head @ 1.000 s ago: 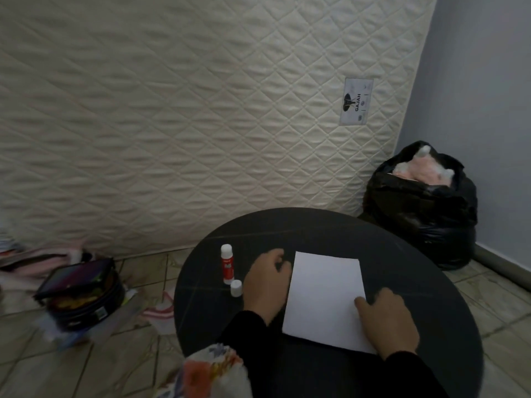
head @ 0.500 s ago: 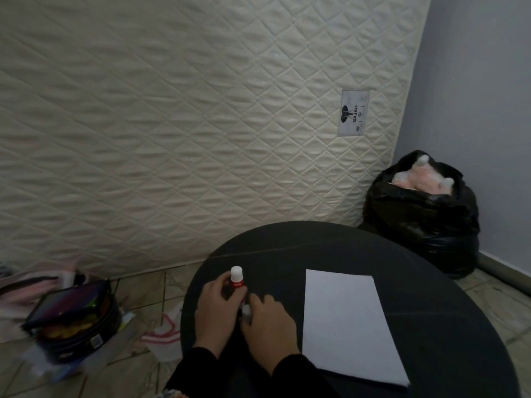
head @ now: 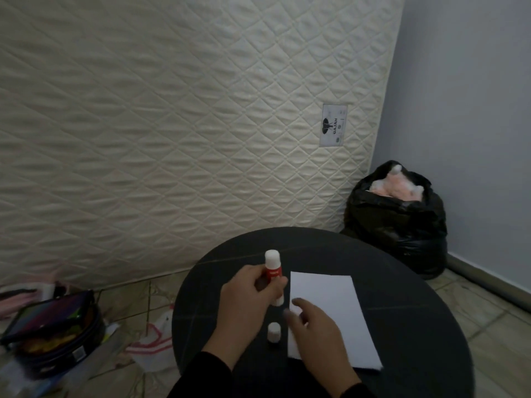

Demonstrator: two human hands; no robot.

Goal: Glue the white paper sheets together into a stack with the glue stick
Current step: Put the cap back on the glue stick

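A white paper sheet (head: 330, 305) lies flat on the round black table (head: 408, 285); I cannot tell whether more sheets lie under it. My left hand (head: 247, 294) grips the glue stick (head: 273, 268), white with a red label, holding it upright just left of the sheet's far corner. Its small white cap (head: 273, 331) stands alone on the table between my hands. My right hand (head: 314, 331) is over the sheet's left edge with fingers loosely spread and blurred, holding nothing.
A quilted cream mattress (head: 172, 139) leans against the wall behind the table. A stuffed black bin bag (head: 396, 225) sits in the right corner. On the tiled floor at left are an open dark case (head: 48, 326) and a white plastic bag (head: 152, 343).
My left hand has lifted the glue stick and brought it right, toward the sheet. My right hand has left the cap on the table and moved onto the sheet's left edge.
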